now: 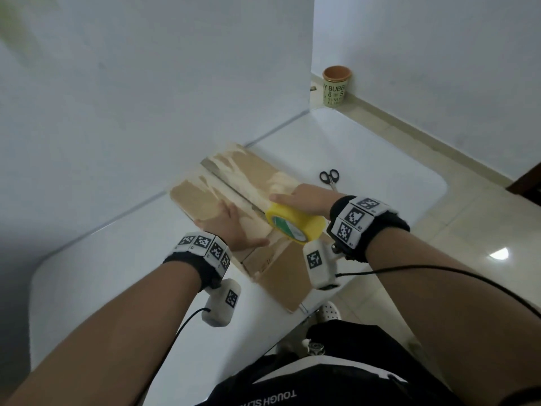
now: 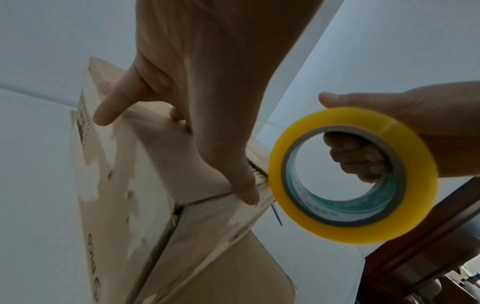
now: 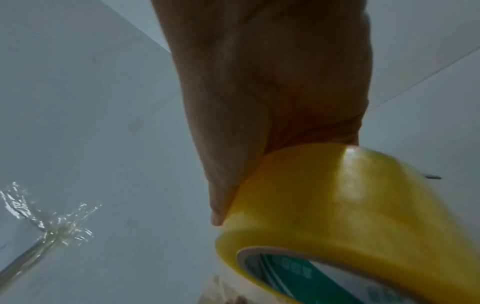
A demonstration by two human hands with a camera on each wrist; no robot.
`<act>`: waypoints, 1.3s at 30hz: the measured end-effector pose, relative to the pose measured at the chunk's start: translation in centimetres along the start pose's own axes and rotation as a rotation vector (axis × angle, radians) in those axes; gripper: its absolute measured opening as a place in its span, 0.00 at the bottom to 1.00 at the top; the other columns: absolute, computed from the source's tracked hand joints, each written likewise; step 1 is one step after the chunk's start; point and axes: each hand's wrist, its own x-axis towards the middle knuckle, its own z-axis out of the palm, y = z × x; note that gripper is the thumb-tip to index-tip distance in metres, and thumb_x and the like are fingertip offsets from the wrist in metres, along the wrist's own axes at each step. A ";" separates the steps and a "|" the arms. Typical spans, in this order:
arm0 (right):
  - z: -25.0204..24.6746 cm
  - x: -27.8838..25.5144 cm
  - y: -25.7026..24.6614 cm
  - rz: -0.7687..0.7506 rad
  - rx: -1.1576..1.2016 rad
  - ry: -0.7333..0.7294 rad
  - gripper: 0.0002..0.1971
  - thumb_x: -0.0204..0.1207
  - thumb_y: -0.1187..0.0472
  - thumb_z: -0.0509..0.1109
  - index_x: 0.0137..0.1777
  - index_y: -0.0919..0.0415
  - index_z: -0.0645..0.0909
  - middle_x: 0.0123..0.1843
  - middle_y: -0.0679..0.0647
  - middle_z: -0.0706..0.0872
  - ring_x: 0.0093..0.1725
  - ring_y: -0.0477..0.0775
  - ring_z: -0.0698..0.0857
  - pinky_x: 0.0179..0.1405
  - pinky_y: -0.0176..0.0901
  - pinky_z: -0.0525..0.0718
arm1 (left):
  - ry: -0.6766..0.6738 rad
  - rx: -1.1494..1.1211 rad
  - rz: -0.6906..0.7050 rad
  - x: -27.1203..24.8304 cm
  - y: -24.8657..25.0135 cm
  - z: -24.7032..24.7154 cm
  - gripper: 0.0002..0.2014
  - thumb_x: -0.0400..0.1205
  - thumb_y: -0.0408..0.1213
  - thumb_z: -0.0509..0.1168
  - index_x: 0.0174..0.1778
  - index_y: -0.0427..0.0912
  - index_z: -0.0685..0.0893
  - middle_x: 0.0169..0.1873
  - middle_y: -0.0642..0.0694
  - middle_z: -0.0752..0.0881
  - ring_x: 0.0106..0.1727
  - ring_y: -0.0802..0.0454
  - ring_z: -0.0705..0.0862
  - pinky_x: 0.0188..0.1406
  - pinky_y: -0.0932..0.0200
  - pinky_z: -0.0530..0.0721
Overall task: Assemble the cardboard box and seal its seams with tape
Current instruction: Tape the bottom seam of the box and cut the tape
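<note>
The tape roll (image 1: pixel 295 225) is translucent yellow with a green-and-white printed core, the cardboard box (image 1: pixel 234 183) plain tan with pale torn patches, the bench (image 1: pixel 380 159) white, the scissors (image 1: pixel 329 177) at its one o'clock black-handled, and the cup (image 1: pixel 336 86) cream with an orange inside and dark lettering.

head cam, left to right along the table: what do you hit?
left hand pressing flat on the cardboard box → tape roll gripped by the right hand → scissors → cup on the floor by the wall.
</note>
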 end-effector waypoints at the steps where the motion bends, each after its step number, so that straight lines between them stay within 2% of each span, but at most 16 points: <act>1: 0.1 -0.3 0.3 0.014 0.009 -0.012 0.39 0.80 0.33 0.52 0.73 0.69 0.74 0.74 0.64 0.75 0.70 0.62 0.76 0.60 0.45 0.71 | 0.002 -0.004 -0.003 0.1 0.0 0.0 0.72 0.54 0.87 0.51 0.84 0.43 0.35 0.84 0.46 0.33 0.82 0.43 0.62 0.74 0.21 0.54; 3: 0.4 -0.5 1.0 0.020 0.062 -0.046 0.40 0.79 0.32 0.53 0.71 0.68 0.76 0.73 0.63 0.77 0.69 0.63 0.78 0.66 0.49 0.74 | -0.001 -0.012 -0.013 0.3 0.0 0.0 0.73 0.52 0.88 0.51 0.84 0.44 0.35 0.84 0.47 0.33 0.82 0.42 0.62 0.74 0.21 0.54; 6: 0.8 -0.7 1.9 0.024 0.125 -0.067 0.40 0.75 0.29 0.57 0.62 0.68 0.82 0.65 0.63 0.83 0.61 0.62 0.83 0.65 0.53 0.79 | -0.004 -0.010 -0.018 0.3 0.2 0.1 0.73 0.52 0.88 0.51 0.84 0.44 0.34 0.83 0.47 0.32 0.82 0.42 0.63 0.74 0.22 0.55; 11: 0.9 -0.3 1.0 0.041 -0.023 -0.088 0.40 0.78 0.31 0.54 0.69 0.69 0.77 0.69 0.64 0.79 0.64 0.62 0.80 0.57 0.46 0.74 | -0.005 -0.005 -0.012 0.1 0.2 0.0 0.72 0.54 0.87 0.51 0.83 0.43 0.34 0.83 0.45 0.32 0.82 0.41 0.62 0.75 0.22 0.55; 14: 1.1 -0.3 1.5 0.069 -0.062 -0.112 0.38 0.80 0.33 0.53 0.73 0.66 0.74 0.74 0.62 0.76 0.69 0.61 0.77 0.65 0.47 0.72 | 0.008 -0.007 -0.012 0.0 0.1 -0.2 0.71 0.55 0.87 0.52 0.84 0.43 0.34 0.84 0.45 0.33 0.82 0.41 0.63 0.74 0.23 0.55; 16: 1.8 -0.6 2.5 0.090 -0.087 -0.138 0.33 0.83 0.38 0.52 0.75 0.65 0.72 0.77 0.61 0.73 0.74 0.60 0.74 0.70 0.47 0.69 | 0.015 -0.015 -0.009 -0.1 0.1 -0.2 0.71 0.55 0.87 0.53 0.84 0.43 0.35 0.84 0.45 0.33 0.81 0.40 0.64 0.75 0.23 0.55; 18: 2.4 -0.9 3.3 0.124 -0.085 -0.125 0.32 0.85 0.41 0.51 0.75 0.69 0.72 0.77 0.64 0.72 0.75 0.60 0.73 0.71 0.45 0.68 | 0.022 -0.017 -0.005 0.1 0.1 -0.2 0.71 0.54 0.87 0.52 0.84 0.44 0.34 0.84 0.44 0.33 0.81 0.40 0.64 0.75 0.23 0.54; 21: 3.2 -0.9 3.2 0.144 -0.069 -0.171 0.34 0.85 0.40 0.50 0.76 0.69 0.70 0.78 0.65 0.71 0.76 0.62 0.71 0.72 0.45 0.68 | 0.008 -0.025 -0.004 0.3 0.2 -0.2 0.72 0.52 0.88 0.52 0.84 0.45 0.35 0.83 0.45 0.32 0.81 0.39 0.64 0.75 0.22 0.53; 24: 4.1 -0.4 3.2 0.149 -0.079 -0.175 0.36 0.84 0.37 0.49 0.76 0.69 0.70 0.77 0.64 0.72 0.75 0.62 0.72 0.73 0.47 0.68 | -0.004 -0.028 -0.012 0.5 0.2 -0.3 0.73 0.51 0.88 0.52 0.84 0.45 0.34 0.83 0.46 0.31 0.81 0.39 0.64 0.75 0.21 0.52; 29: 5.8 0.7 4.3 0.177 -0.093 -0.105 0.35 0.84 0.38 0.50 0.72 0.71 0.74 0.72 0.67 0.77 0.71 0.64 0.77 0.68 0.48 0.73 | 0.003 -0.001 -0.001 0.3 0.3 -0.3 0.73 0.52 0.88 0.50 0.84 0.44 0.34 0.83 0.44 0.32 0.82 0.39 0.63 0.74 0.21 0.53; 34: 7.4 2.1 5.1 0.186 -0.061 -0.086 0.37 0.82 0.36 0.52 0.75 0.68 0.70 0.75 0.65 0.74 0.72 0.63 0.76 0.70 0.51 0.74 | 0.006 0.000 0.001 0.0 0.4 -0.5 0.73 0.52 0.88 0.51 0.83 0.44 0.34 0.83 0.44 0.32 0.82 0.39 0.61 0.74 0.21 0.54; 39: 8.5 3.4 5.3 0.213 -0.020 -0.087 0.35 0.83 0.38 0.53 0.79 0.66 0.65 0.77 0.66 0.71 0.73 0.65 0.75 0.72 0.55 0.74 | 0.001 0.010 0.017 -0.3 0.3 -0.7 0.72 0.54 0.88 0.50 0.83 0.42 0.33 0.83 0.42 0.32 0.83 0.39 0.57 0.74 0.21 0.55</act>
